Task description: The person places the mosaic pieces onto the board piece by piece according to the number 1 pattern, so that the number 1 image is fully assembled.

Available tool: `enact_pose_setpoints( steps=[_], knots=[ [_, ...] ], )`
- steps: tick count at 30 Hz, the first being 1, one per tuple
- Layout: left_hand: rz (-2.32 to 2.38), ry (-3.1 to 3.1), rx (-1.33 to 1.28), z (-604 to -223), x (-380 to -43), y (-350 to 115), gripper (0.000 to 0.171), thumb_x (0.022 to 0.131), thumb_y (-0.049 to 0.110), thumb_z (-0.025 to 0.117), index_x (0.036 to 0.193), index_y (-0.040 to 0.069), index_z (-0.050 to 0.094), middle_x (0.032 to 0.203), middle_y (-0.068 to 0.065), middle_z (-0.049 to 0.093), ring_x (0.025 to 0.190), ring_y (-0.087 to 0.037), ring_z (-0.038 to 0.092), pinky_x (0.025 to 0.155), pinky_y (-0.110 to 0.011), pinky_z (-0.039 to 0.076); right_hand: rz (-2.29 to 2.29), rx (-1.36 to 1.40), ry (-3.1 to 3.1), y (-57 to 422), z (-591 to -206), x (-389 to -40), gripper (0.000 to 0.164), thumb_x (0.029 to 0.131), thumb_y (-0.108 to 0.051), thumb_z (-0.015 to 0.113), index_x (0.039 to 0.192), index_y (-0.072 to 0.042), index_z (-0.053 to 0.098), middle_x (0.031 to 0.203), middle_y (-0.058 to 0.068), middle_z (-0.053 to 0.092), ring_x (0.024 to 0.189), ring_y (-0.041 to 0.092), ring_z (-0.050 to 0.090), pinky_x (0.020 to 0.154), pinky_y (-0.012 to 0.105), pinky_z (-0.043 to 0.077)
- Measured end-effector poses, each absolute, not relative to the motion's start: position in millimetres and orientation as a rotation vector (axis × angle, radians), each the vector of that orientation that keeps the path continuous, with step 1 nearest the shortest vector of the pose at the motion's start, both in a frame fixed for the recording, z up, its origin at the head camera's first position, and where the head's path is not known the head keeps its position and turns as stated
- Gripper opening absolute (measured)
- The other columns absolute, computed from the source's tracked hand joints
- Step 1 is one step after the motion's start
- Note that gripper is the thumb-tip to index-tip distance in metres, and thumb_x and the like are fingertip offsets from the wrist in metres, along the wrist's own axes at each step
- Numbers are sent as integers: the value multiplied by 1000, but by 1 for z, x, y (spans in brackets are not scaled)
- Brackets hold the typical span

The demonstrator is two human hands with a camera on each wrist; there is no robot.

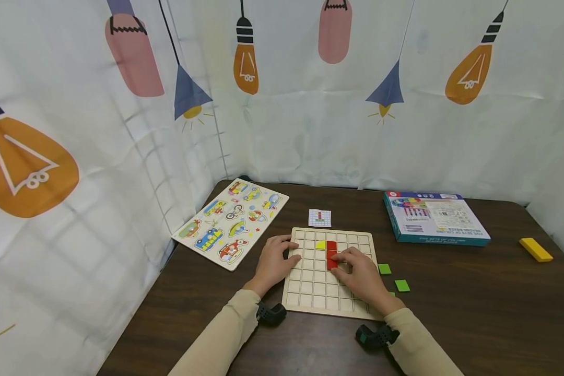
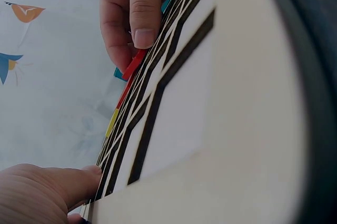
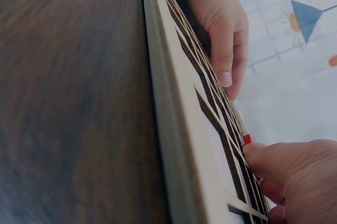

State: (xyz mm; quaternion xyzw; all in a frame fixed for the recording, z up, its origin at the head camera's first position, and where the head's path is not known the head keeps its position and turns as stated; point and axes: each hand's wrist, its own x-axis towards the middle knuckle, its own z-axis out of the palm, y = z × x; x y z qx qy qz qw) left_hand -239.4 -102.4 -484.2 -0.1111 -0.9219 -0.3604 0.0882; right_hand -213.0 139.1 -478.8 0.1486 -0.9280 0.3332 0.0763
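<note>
A wooden grid board (image 1: 305,300) lies on the table in front of me. My left hand (image 1: 273,261) rests at its left edge, thumb and forefinger apart and touching the board. My right hand (image 1: 363,275) pinches a red square tile (image 2: 135,65) over the board's middle; the left wrist view shows that tile tilted between thumb and finger. Just beyond are more red in the same column (image 1: 331,245) and a yellow triangle tile (image 1: 321,245) to its left. My right fingers partly cover the nearest red.
Green square tiles (image 1: 402,285) lie right of the board, one partly behind my right wrist. A small pattern card (image 1: 319,218) lies beyond the board. A picture board (image 1: 235,224) is at left, a flat box (image 1: 437,219) at back right, a yellow block (image 1: 536,250) far right.
</note>
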Motion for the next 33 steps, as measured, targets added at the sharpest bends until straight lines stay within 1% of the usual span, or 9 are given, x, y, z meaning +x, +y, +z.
enact_pose_setpoints(
  steps=[15, 19, 22, 26, 29, 33],
  knots=[
    [-1063, -2729, -354, -486, -240, -103, 27, 89, 26, 73, 113, 13, 73, 138, -6, 55, 133, -29, 40, 105, -53, 38, 1026, 437, -2778, 140, -479, -214, 26, 83, -22, 80, 108, -17, 75, 102, -5, 62, 77, 13, 47, 64, 26, 41],
    [-1055, -2730, -353, -486, -240, -103, 27, 89, 26, 73, 113, 13, 73, 138, -6, 55, 133, -30, 41, 105, -53, 38, 1036, 480, -2777, 142, -479, -215, 26, 83, -22, 80, 108, -18, 75, 103, -6, 62, 79, 12, 48, 65, 26, 42],
    [-1056, -2739, -347, -486, -240, -103, 28, 89, 27, 73, 113, 13, 73, 139, -6, 54, 134, -29, 40, 105, -54, 39, 1093, 527, -2740, 147, -476, -216, 24, 84, -20, 79, 107, -18, 75, 102, -6, 62, 78, 13, 48, 65, 27, 42],
    [-1073, -2757, -344, -486, -241, -102, 28, 89, 27, 73, 115, 14, 73, 140, -5, 53, 135, -28, 39, 105, -53, 39, 1136, 568, -2665, 159, -471, -217, 24, 84, -15, 79, 107, -15, 74, 103, -4, 66, 76, 13, 51, 64, 27, 46],
    [-1077, -2753, -352, -485, -240, -102, 28, 89, 27, 72, 115, 14, 72, 140, -6, 53, 135, -29, 39, 105, -54, 39, 1103, 579, -2653, 167, -468, -218, 23, 85, -15, 78, 107, -13, 74, 103, -3, 68, 76, 12, 53, 65, 27, 49],
    [-1080, -2744, -354, -485, -239, -103, 28, 89, 25, 73, 114, 13, 72, 139, -7, 54, 134, -30, 40, 104, -55, 39, 1073, 549, -2682, 178, -464, -220, 22, 87, -18, 75, 108, -12, 74, 98, -3, 67, 76, 12, 53, 65, 27, 49]
  ],
)
